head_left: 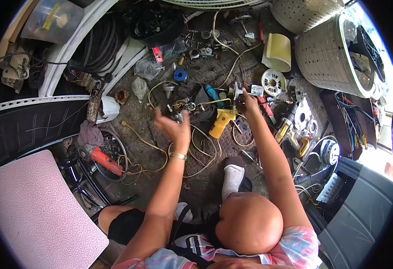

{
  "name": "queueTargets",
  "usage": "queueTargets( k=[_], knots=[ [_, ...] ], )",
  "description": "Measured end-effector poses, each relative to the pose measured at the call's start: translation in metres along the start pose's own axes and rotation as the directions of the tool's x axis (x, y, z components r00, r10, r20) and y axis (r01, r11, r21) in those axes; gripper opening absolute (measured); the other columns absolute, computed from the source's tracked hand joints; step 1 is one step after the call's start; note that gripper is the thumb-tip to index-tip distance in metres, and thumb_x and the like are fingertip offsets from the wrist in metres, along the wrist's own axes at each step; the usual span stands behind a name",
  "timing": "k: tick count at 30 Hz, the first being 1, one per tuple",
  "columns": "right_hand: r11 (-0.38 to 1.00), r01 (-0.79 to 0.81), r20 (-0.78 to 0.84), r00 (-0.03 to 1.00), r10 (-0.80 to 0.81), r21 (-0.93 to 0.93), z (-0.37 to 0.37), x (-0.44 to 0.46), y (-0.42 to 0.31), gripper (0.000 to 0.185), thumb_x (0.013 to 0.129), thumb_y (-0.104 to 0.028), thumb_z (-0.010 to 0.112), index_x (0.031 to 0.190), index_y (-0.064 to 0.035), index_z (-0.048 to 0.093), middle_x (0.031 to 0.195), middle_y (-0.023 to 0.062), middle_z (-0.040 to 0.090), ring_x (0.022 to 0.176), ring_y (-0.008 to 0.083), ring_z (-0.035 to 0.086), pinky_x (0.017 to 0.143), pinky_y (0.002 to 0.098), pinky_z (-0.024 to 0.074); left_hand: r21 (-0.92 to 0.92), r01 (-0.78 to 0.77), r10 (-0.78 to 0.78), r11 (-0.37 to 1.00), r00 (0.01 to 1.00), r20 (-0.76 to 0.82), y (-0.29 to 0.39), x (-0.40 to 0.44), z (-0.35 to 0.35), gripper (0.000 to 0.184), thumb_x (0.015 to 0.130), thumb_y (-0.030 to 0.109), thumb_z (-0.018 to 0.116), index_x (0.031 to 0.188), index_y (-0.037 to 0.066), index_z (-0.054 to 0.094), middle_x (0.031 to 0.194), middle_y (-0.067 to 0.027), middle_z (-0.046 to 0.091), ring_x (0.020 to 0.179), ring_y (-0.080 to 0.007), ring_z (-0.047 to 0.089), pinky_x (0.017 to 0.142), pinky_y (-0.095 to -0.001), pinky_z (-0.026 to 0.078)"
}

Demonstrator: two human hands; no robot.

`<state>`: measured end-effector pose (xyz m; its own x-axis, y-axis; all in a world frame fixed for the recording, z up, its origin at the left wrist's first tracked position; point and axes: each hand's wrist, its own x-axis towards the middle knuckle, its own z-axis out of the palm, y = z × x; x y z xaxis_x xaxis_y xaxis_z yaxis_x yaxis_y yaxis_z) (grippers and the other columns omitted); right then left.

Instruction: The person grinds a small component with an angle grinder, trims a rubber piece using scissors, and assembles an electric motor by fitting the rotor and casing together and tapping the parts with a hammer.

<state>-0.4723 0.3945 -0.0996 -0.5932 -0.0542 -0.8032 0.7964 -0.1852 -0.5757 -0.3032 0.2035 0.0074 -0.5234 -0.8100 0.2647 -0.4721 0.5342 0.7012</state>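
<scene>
My left hand [174, 129] is raised over the floor with thumb and fingers apart, and nothing shows in its grip. Just beyond it lie a small metal shaft part [177, 115] and a coil of wires [190, 106]. My right hand [249, 105] has its fingers closed at a silver metal part [238, 91], partly hidden by the fingers. Left of that hand lies a yellow power-tool housing [222, 122] with a pale cord. A teal cylindrical piece [212, 93] rests behind the housing, and a slotted metal disc [274, 83] lies beyond my right hand.
A red angle grinder [103, 160] lies at left, beside a pink-topped stool [44, 210]. A yellow drill [286, 123] and a perforated drum [330, 54] are at right. Loose cords [163, 152] cross the floor. A blue spool [180, 75] sits farther back.
</scene>
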Motion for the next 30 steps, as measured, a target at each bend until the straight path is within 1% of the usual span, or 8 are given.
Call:
queueTargets(
  k=[2,4,9,12,14,16,21,30],
  knots=[
    [1.000,0.012,0.001,1.000,-0.011,-0.019,-0.004,0.005,0.005,0.037,0.086,-0.037,0.065,0.099,-0.0041,0.055,0.087,0.0079,0.058,0.058,0.0204,0.056,0.048,0.0327,0.0453,-0.405,0.625,-0.636,0.668,0.761,0.127,-0.049,0.008,0.010,0.072,0.080,0.040,0.067,0.133,0.005,0.034,0.120,-0.0104,0.045,0.115,-0.0247,0.043,0.098,-0.0507,0.032],
    [0.998,0.055,0.016,0.998,-0.055,0.002,-0.006,0.003,0.007,0.037,0.087,-0.032,0.063,0.103,0.0004,0.056,0.093,0.0123,0.061,0.053,0.0210,0.059,0.043,0.0300,0.0467,-0.343,0.838,-0.630,0.424,0.546,0.552,-0.030,0.025,-0.011,0.065,0.078,0.039,0.070,0.130,0.017,0.038,0.116,-0.0063,0.048,0.104,-0.0225,0.049,0.087,-0.0506,0.042],
    [0.987,0.058,0.018,0.998,-0.062,0.151,-0.019,-0.019,0.017,0.034,0.088,-0.026,0.061,0.103,0.0034,0.053,0.093,0.0130,0.061,0.064,0.0203,0.061,0.055,0.0312,0.0500,-0.189,0.862,-0.543,0.471,0.452,0.708,-0.048,0.038,-0.007,0.060,0.078,0.039,0.071,0.124,0.015,0.041,0.117,-0.0060,0.048,0.101,-0.0220,0.050,0.076,-0.0488,0.051],
    [0.531,0.711,-0.090,0.558,-0.825,-0.461,0.004,-0.066,0.022,0.030,0.083,-0.014,0.064,0.106,0.0027,0.053,0.088,0.0112,0.060,0.077,0.0175,0.057,0.070,0.0291,0.0465,-0.164,0.862,-0.457,0.480,0.405,0.792,-0.049,0.037,-0.003,0.063,0.080,0.034,0.071,0.126,0.009,0.037,0.118,-0.0063,0.048,0.108,-0.0230,0.047,0.076,-0.0507,0.052],
    [0.604,0.748,0.288,0.664,-0.690,-0.276,0.043,-0.086,0.012,0.026,0.078,-0.014,0.069,0.100,-0.0021,0.061,0.093,0.0114,0.061,0.082,0.0213,0.059,0.074,0.0327,0.0471,-0.179,0.846,-0.442,0.502,0.429,0.788,-0.046,0.029,-0.005,0.064,0.080,0.036,0.071,0.127,0.009,0.036,0.118,-0.0064,0.049,0.109,-0.0232,0.046,0.076,-0.0504,0.052],
    [0.196,0.915,0.600,0.382,-0.703,-0.353,0.089,-0.089,0.000,0.031,0.077,-0.023,0.069,0.098,-0.0009,0.063,0.098,0.0153,0.063,0.088,0.0345,0.060,0.078,0.0404,0.0473,-0.187,0.826,-0.419,0.531,0.448,0.790,-0.045,0.026,-0.007,0.069,0.080,0.038,0.071,0.131,0.013,0.031,0.121,-0.0072,0.047,0.113,-0.0232,0.045,0.075,-0.0484,0.053],
    [-0.047,0.806,0.804,0.592,0.053,-0.590,0.149,-0.047,0.008,0.049,0.078,-0.045,0.063,0.105,-0.0043,0.065,0.115,0.0173,0.060,0.108,0.0353,0.055,0.091,0.0431,0.0422,-0.115,0.899,-0.498,0.422,0.336,0.799,-0.049,0.011,-0.006,0.089,0.078,0.030,0.074,0.141,0.026,0.012,0.122,-0.0076,0.047,0.099,-0.0261,0.052,0.067,-0.0412,0.057],
    [-0.108,0.906,0.892,0.372,-0.259,-0.409,0.113,-0.065,0.035,0.041,0.069,-0.030,0.073,0.103,-0.0098,0.063,0.104,0.0125,0.062,0.102,0.0341,0.054,0.087,0.0429,0.0451,-0.246,0.961,-0.395,0.129,0.278,0.876,-0.070,-0.025,0.006,0.106,0.084,0.011,0.068,0.136,0.022,-0.024,0.120,-0.0158,0.046,0.091,-0.0334,0.063,0.078,-0.0441,0.055]
  ],
)
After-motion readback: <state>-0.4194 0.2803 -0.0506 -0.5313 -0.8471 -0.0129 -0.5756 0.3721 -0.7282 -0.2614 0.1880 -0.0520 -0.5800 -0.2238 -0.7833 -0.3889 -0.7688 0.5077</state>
